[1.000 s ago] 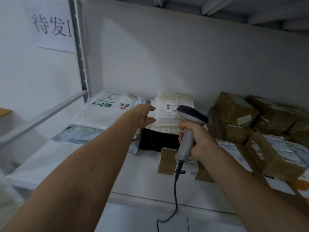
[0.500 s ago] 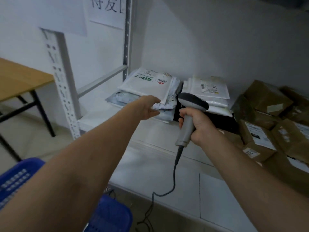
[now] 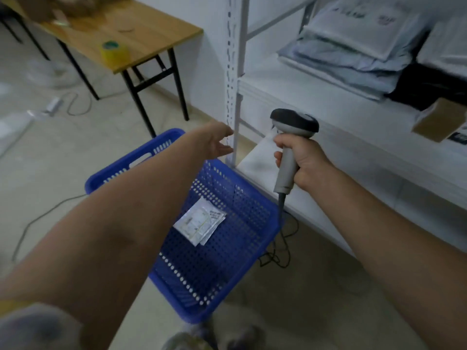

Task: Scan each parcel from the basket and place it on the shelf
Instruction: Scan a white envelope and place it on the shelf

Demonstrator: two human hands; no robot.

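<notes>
A blue perforated basket (image 3: pixel 227 253) stands on the floor beside the shelf's white upright. Flat on its bottom lies one small white parcel (image 3: pixel 199 221) with a printed label. My left hand (image 3: pixel 214 142) hovers over the basket's far side, empty, fingers loosely apart. My right hand (image 3: pixel 300 162) grips the grey corded barcode scanner (image 3: pixel 290 140) upright in front of the white shelf (image 3: pixel 303 97). Stacked soft mailers (image 3: pixel 353 44) lie on the shelf at the upper right.
A wooden table (image 3: pixel 141 29) with black legs stands at the back left, a yellow tape roll (image 3: pixel 114 51) on it. Cables run over the tiled floor. A brown box (image 3: pixel 439 120) and a black item (image 3: pixel 429 84) sit on the shelf at the right edge.
My view has swung down and left from the shelf to the basket. My left hand has drawn back from the mailers and now hangs over the basket. The scanner stays in my right hand.
</notes>
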